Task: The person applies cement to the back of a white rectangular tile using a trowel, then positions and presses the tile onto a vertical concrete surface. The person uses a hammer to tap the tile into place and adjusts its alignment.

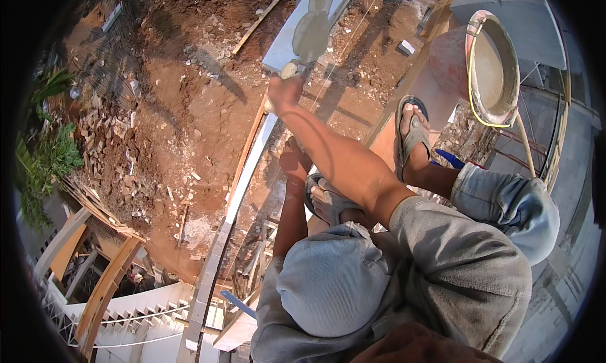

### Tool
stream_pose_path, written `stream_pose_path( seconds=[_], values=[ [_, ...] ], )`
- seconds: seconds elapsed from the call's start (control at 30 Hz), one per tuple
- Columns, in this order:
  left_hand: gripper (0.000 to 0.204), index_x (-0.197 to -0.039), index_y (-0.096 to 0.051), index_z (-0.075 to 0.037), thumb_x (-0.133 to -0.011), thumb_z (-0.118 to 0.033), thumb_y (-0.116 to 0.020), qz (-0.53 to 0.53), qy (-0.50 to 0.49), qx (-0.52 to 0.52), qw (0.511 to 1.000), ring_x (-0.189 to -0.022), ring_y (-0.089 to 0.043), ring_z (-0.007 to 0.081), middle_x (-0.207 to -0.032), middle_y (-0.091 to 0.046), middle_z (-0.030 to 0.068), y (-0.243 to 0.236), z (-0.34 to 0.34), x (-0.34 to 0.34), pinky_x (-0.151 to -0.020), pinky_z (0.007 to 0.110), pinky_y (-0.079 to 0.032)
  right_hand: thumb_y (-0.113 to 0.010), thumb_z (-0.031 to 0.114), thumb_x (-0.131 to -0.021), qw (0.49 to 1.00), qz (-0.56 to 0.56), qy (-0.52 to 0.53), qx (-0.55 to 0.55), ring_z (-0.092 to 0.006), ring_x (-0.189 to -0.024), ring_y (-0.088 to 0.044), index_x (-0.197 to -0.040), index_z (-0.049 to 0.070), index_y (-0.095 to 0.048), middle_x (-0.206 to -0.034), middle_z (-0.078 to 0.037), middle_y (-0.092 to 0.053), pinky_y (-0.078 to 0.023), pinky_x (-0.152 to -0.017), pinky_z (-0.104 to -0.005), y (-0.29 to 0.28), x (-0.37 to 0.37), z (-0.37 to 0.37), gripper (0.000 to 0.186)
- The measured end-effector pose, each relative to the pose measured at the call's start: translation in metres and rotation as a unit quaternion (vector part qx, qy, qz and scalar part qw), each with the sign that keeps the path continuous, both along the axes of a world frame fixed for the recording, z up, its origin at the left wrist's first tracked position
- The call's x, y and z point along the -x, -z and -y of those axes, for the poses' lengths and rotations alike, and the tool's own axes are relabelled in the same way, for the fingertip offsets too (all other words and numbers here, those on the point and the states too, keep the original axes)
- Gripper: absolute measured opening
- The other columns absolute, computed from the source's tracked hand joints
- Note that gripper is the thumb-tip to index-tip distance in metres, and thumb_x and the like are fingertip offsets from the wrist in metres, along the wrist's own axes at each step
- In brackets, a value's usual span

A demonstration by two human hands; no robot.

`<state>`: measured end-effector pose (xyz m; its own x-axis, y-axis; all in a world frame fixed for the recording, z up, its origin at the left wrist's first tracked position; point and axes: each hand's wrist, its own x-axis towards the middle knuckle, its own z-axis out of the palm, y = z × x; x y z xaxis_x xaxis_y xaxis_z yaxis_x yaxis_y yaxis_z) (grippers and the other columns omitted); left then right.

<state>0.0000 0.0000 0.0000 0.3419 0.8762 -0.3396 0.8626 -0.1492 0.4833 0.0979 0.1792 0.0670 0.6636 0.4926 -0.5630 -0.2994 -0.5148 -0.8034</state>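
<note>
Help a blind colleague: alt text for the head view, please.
A person's right hand is at the end of a pale slab smeared grey, over rubbly earth; their left hand is near a sandalled foot, with a bucket of grey mix at right.

A pale bluish-white flat slab (283, 46) blotched with darker grey wet mortar (310, 38) — a round faded-red bucket (449, 63) edged in yellow; reddish-brown earth (164, 111) speckled white; leafy green plants (57, 155); light-blue cloth trousers (334, 281).
</note>
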Motion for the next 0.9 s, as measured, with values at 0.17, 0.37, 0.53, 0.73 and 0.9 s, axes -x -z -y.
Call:
stream_pose_path(
  seconds=[0.17,0.37,0.53,0.73,0.9],
  values=[
    [0.056,-0.119,-0.054,-0.001,-0.084,-0.044,-0.062,-0.05,-0.009,0.031,0.998,-0.08,-0.067,0.0392,-0.098,-0.067,0.0199,-0.007,0.0,0.027,-0.068,0.047,-0.054,-0.066,0.023,-0.089,0.992,0.06,0.089,0.068,-0.0352,-0.085,-0.068,-0.107,-0.006,-0.051,-0.095,-0.021,-0.066,-0.053,-0.071,-0.0418,-0.041,0.056,-0.02,0.037],
    [0.055,-0.118,-0.054,0.0,-0.085,-0.043,-0.061,-0.021,0.006,0.0,1.0,-0.081,-0.067,0.0394,-0.099,-0.067,0.0202,-0.015,0.005,0.008,-0.068,0.047,-0.054,-0.062,0.02,-0.09,0.996,-0.039,0.066,-0.044,-0.0477,-0.095,-0.064,-0.121,-0.008,-0.035,-0.101,-0.033,-0.063,-0.051,-0.081,-0.0484,-0.012,0.082,-0.008,0.05],
    [0.054,-0.118,-0.055,0.0,-0.086,-0.043,-0.06,-0.022,0.002,-0.019,1.0,-0.081,-0.067,0.0395,-0.1,-0.067,0.0204,-0.018,0.004,0.012,-0.068,0.047,-0.054,-0.062,0.019,-0.09,1.0,-0.01,0.028,-0.009,-0.0467,-0.092,-0.064,-0.124,-0.009,-0.033,-0.098,-0.033,-0.063,-0.051,-0.079,-0.0478,-0.013,0.083,0.008,0.053],
    [0.053,-0.117,-0.055,0.001,-0.087,-0.042,-0.059,-0.023,-0.002,-0.031,0.999,-0.081,-0.067,0.0396,-0.101,-0.066,0.0207,-0.021,0.006,0.011,-0.069,0.047,-0.054,-0.061,0.02,-0.092,0.992,0.099,-0.056,0.048,-0.044,-0.089,-0.066,-0.123,-0.01,-0.032,-0.099,-0.032,-0.062,-0.052,-0.081,-0.0456,-0.023,0.077,0.019,0.052],
    [0.052,-0.117,-0.056,0.002,-0.088,-0.042,-0.059,-0.032,-0.002,-0.029,0.999,-0.081,-0.067,0.0398,-0.101,-0.066,0.0209,-0.02,0.002,0.014,-0.069,0.047,-0.054,-0.06,0.023,-0.093,0.996,0.072,-0.055,0.018,-0.0449,-0.099,-0.063,-0.124,-0.012,-0.034,-0.108,-0.036,-0.059,-0.049,-0.086,-0.0473,-0.027,0.081,0.029,0.053]
  ],
)
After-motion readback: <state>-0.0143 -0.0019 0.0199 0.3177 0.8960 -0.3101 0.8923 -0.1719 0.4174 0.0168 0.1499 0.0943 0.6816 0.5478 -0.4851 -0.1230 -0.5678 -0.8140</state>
